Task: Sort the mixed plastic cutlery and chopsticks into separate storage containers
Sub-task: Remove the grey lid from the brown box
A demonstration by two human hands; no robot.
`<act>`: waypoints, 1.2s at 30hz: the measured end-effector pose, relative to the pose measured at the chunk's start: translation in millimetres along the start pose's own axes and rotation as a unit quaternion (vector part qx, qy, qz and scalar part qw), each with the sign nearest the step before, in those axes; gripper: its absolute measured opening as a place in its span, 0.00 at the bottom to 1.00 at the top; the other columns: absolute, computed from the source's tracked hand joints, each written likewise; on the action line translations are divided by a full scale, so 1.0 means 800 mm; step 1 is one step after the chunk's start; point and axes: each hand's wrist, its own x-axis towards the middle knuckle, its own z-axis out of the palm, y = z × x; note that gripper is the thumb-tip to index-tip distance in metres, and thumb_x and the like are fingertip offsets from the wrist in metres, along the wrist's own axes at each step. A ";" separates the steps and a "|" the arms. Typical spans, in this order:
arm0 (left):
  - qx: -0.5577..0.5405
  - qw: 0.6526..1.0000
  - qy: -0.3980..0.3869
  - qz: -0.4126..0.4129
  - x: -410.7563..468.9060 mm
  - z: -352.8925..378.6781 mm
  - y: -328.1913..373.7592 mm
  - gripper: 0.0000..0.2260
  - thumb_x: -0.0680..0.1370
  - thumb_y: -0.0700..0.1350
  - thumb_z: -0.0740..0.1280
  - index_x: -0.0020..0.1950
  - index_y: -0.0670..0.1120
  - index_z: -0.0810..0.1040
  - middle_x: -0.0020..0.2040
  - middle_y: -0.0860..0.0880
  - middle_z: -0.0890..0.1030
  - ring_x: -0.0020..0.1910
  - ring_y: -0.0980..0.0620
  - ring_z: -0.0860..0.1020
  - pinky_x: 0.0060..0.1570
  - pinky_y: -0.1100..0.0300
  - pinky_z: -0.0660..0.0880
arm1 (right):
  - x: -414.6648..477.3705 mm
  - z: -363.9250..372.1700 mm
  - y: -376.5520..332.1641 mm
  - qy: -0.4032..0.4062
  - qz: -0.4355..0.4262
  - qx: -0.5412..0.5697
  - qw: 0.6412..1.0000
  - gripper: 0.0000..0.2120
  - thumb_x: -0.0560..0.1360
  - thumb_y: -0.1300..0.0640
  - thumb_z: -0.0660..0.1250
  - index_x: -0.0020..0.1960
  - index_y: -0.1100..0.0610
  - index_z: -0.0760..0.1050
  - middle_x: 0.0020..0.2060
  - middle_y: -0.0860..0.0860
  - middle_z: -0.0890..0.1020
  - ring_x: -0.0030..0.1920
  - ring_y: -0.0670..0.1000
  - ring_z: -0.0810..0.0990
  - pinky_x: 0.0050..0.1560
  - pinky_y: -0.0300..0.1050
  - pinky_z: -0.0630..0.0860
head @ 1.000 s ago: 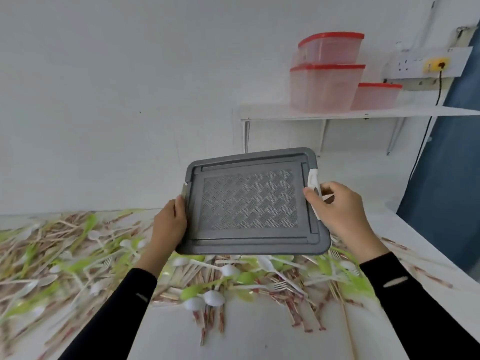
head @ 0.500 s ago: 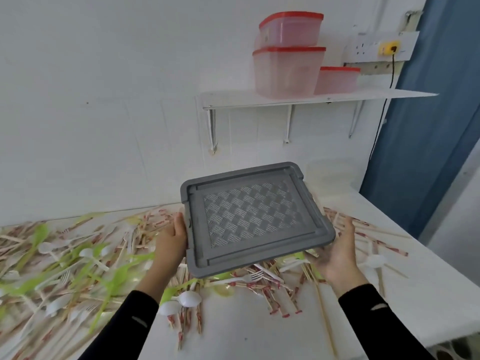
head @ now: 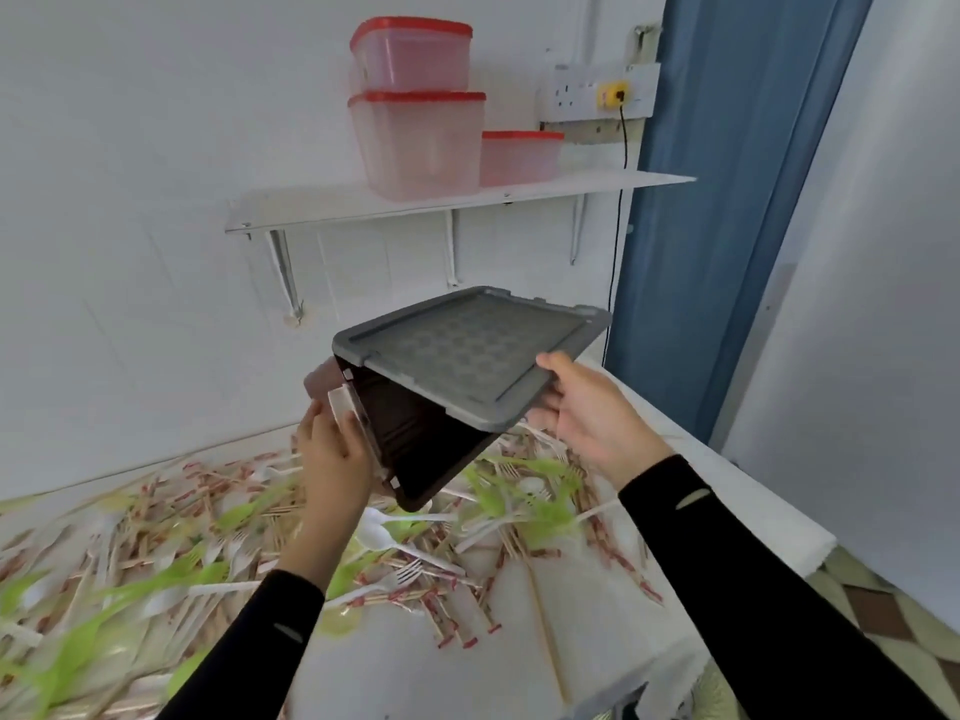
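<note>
Above the table I hold a dark storage box (head: 415, 439), tilted so its empty inside faces me. Its grey lid (head: 467, 356) is lifted off the near edge and slopes up to the right. My left hand (head: 332, 449) grips the box's left side by its white latch. My right hand (head: 587, 407) holds the lid's right edge from below. Below them, mixed cutlery and chopsticks (head: 415, 553) cover the white table (head: 597, 641): white spoons and forks, green pieces, and red-wrapped chopsticks.
A wall shelf (head: 311, 207) carries three clear containers with red lids (head: 421, 142). A socket strip with a black cable (head: 621, 101) is mounted by a blue curtain (head: 727, 200) at the right. The table's right edge drops to a patterned floor (head: 893, 631).
The lid was flat on the box with both hands at its sides. Now it has come away from the box, and the box has tilted so that its inside shows. The view swung left.
</note>
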 end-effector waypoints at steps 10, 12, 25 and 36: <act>-0.142 0.986 0.011 -0.090 -0.007 0.078 0.087 0.12 0.85 0.48 0.53 0.63 0.44 0.70 0.42 0.56 0.73 0.40 0.57 0.74 0.39 0.58 0.73 | -0.006 -0.221 -0.076 0.249 -0.111 -0.161 0.948 0.12 0.79 0.60 0.63 0.62 0.57 0.70 0.48 0.51 0.81 0.41 0.48 0.81 0.29 0.36 0.77; -0.186 0.976 0.008 -0.112 -0.003 0.097 0.101 0.15 0.84 0.49 0.53 0.66 0.43 0.70 0.45 0.54 0.75 0.44 0.53 0.77 0.47 0.51 0.77 | -0.013 -0.276 -0.071 0.290 -0.114 -0.230 0.922 0.12 0.80 0.59 0.64 0.61 0.52 0.67 0.48 0.50 0.79 0.41 0.47 0.78 0.32 0.35 0.77; -0.273 0.951 -0.009 -0.148 -0.057 0.204 0.178 0.16 0.85 0.50 0.53 0.55 0.40 0.74 0.42 0.51 0.74 0.41 0.55 0.76 0.37 0.72 0.77 | 0.006 -0.423 -0.042 0.302 -0.029 -0.423 0.854 0.21 0.77 0.61 0.66 0.68 0.63 0.70 0.60 0.60 0.77 0.59 0.61 0.77 0.55 0.48 0.72; -0.292 0.946 -0.021 -0.141 -0.080 0.222 0.191 0.14 0.85 0.50 0.52 0.52 0.44 0.74 0.42 0.51 0.76 0.41 0.55 0.78 0.43 0.54 0.82 | 0.074 -0.365 -0.010 0.191 -0.034 -0.375 0.907 0.21 0.77 0.58 0.66 0.68 0.58 0.67 0.55 0.51 0.74 0.55 0.53 0.74 0.57 0.47 0.72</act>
